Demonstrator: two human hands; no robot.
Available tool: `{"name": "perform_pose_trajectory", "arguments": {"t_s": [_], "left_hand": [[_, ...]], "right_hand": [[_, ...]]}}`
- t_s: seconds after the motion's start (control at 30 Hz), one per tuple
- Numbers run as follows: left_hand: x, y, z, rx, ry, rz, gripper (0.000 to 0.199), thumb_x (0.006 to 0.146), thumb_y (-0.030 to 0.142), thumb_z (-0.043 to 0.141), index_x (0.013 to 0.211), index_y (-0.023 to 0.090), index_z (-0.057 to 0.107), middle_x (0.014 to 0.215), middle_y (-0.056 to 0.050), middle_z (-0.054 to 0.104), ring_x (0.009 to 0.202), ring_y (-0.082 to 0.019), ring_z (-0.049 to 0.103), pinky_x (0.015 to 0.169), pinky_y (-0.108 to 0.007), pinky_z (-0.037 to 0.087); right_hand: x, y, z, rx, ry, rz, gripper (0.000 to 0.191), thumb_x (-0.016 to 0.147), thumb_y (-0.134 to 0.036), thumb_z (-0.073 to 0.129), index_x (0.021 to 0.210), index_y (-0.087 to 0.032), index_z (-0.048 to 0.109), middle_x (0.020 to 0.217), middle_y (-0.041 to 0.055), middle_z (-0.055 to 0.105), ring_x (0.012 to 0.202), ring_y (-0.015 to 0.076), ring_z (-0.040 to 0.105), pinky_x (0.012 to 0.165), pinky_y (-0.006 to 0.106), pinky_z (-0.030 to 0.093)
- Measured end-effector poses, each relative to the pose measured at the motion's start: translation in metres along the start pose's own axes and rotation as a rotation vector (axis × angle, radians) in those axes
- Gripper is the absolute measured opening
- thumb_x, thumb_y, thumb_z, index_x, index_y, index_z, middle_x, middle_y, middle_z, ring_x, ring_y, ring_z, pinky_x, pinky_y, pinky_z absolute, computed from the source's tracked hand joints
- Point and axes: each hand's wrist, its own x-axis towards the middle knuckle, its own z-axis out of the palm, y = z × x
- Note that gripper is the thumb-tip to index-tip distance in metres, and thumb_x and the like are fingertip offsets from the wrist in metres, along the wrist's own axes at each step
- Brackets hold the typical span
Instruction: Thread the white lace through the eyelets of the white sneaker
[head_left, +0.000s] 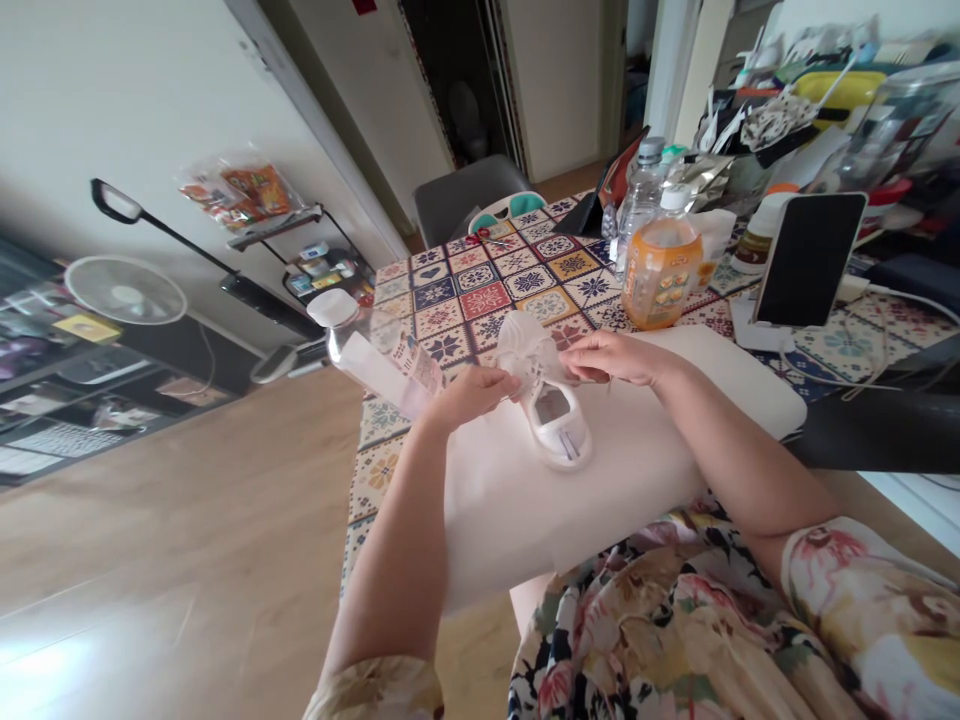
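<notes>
A small white shoe (564, 432) rests on a white mat (510, 510), its opening facing up and its heel end toward me. Sheer, gathered white trim (527, 350) covers its far end. My left hand (474, 392) is closed, thumb and finger pinching the shoe's left side by the trim. From the other side, my right hand (611, 358) is closed with curled fingers at the shoe's right edge beside the trim. Exactly which bit of trim or lace lies between the right fingertips is hard to make out.
To the left, a clear bottle with a white cap (382, 360) stands near the table edge. An orange bottle (661, 265), a clear plastic bottle (641, 195) and a propped phone (812, 260) stand on the right. Red-handled scissors (487, 237) lie farther back on the patterned tablecloth (484, 300).
</notes>
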Motion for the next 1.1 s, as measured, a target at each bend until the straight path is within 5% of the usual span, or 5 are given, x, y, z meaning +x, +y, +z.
{"name": "perform_pose_trajectory", "arguments": {"t_s": [0.33, 0.5, 0.8, 0.97, 1.1], "left_hand": [[-0.007, -0.004, -0.011, -0.264, -0.088, 0.102, 0.032, 0.077, 0.046, 0.069, 0.072, 0.016, 0.057, 0.054, 0.003, 0.054, 0.048, -0.008, 0.045, 0.048, -0.022, 0.034], [-0.006, -0.010, -0.011, -0.449, -0.115, 0.194, 0.034, 0.074, 0.045, 0.075, 0.077, 0.014, 0.062, 0.065, -0.002, 0.062, 0.058, -0.011, 0.054, 0.057, -0.025, 0.042], [0.005, -0.003, 0.015, -0.689, 0.149, 0.464, 0.032, 0.068, 0.047, 0.080, 0.074, 0.018, 0.068, 0.088, -0.007, 0.068, 0.087, -0.019, 0.062, 0.084, -0.034, 0.047], [0.010, 0.009, 0.040, -0.742, 0.277, 0.441, 0.032, 0.063, 0.047, 0.083, 0.070, 0.019, 0.069, 0.073, -0.002, 0.064, 0.067, -0.013, 0.058, 0.069, -0.029, 0.048], [0.013, 0.010, 0.046, -0.704, 0.314, 0.421, 0.027, 0.065, 0.041, 0.083, 0.072, 0.018, 0.071, 0.072, -0.001, 0.064, 0.059, -0.009, 0.054, 0.056, -0.024, 0.044]], "right_hand": [[0.000, 0.006, -0.014, -0.114, -0.148, 0.087, 0.027, 0.071, -0.037, 0.077, 0.080, -0.015, 0.063, 0.066, -0.0033, 0.059, 0.056, 0.0072, 0.044, 0.054, 0.022, 0.029], [-0.006, 0.000, -0.017, -0.059, -0.126, -0.059, 0.026, 0.077, -0.039, 0.073, 0.075, -0.015, 0.068, 0.068, -0.0013, 0.061, 0.063, 0.0095, 0.048, 0.064, 0.026, 0.036], [0.006, 0.005, 0.005, 0.502, 0.003, -0.340, 0.025, 0.073, -0.042, 0.080, 0.077, -0.019, 0.070, 0.094, 0.0034, 0.073, 0.090, 0.0162, 0.065, 0.089, 0.034, 0.047], [0.017, 0.011, 0.024, 0.584, 0.102, -0.279, 0.028, 0.068, -0.042, 0.083, 0.081, -0.019, 0.072, 0.073, -0.0008, 0.070, 0.069, 0.0126, 0.063, 0.075, 0.031, 0.052], [0.019, 0.011, 0.032, 0.395, 0.228, -0.287, 0.026, 0.070, -0.039, 0.081, 0.082, -0.017, 0.072, 0.066, -0.0016, 0.065, 0.062, 0.0107, 0.058, 0.065, 0.027, 0.049]]}}
